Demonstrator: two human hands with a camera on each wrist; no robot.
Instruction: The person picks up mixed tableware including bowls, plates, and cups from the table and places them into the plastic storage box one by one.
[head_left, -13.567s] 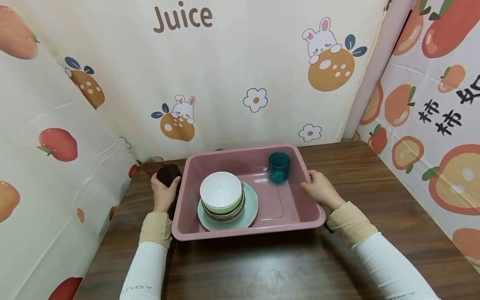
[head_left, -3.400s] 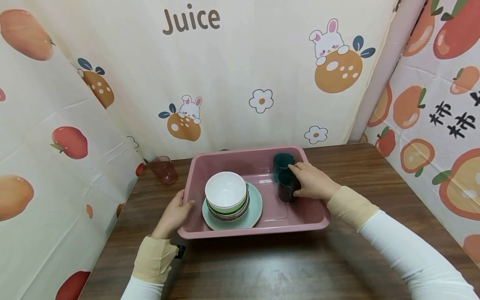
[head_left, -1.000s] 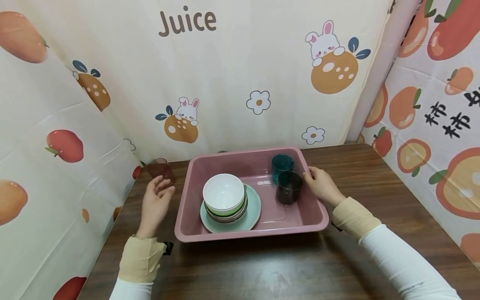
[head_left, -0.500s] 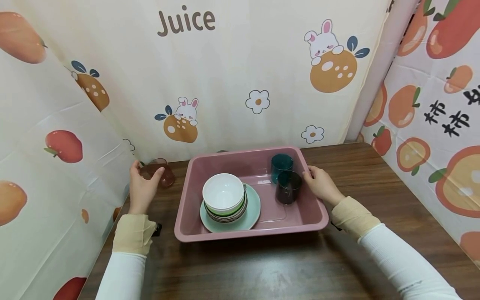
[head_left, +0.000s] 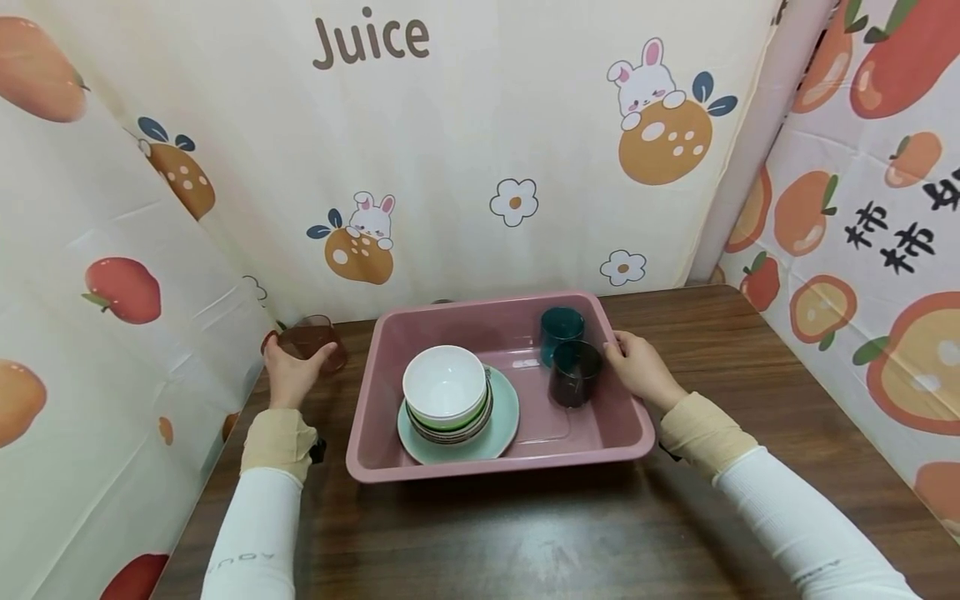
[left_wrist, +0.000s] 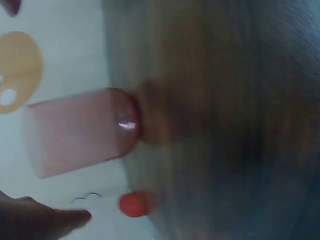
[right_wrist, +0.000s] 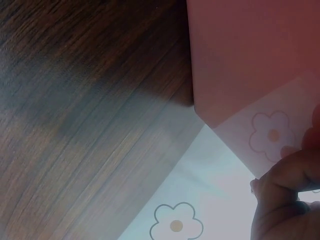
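A see-through pinkish-red cup point(head_left: 311, 337) stands on the table's far left corner. My left hand point(head_left: 291, 375) is at it, thumb and fingers spread to either side; in the left wrist view a gap shows between the cup point(left_wrist: 80, 132) and a finger point(left_wrist: 70, 220). My right hand point(head_left: 641, 371) grips the right rim of a pink basin point(head_left: 495, 467). Inside the basin, a white bowl point(head_left: 444, 383) tops a stack of bowls on a pale green plate point(head_left: 504, 408). A teal cup point(head_left: 561, 327) and a dark cup point(head_left: 576, 375) stand close together at its right.
The dark wooden table point(head_left: 480, 542) runs in front of the basin and on both sides of it. Printed curtains point(head_left: 450, 233) hang right behind the table and along its left and right sides.
The dark cup, earlier in my left hand outside the basin, was set inside by my right hand, which then took the right rim. My left hand left the left rim and reached the pinkish-red cup.
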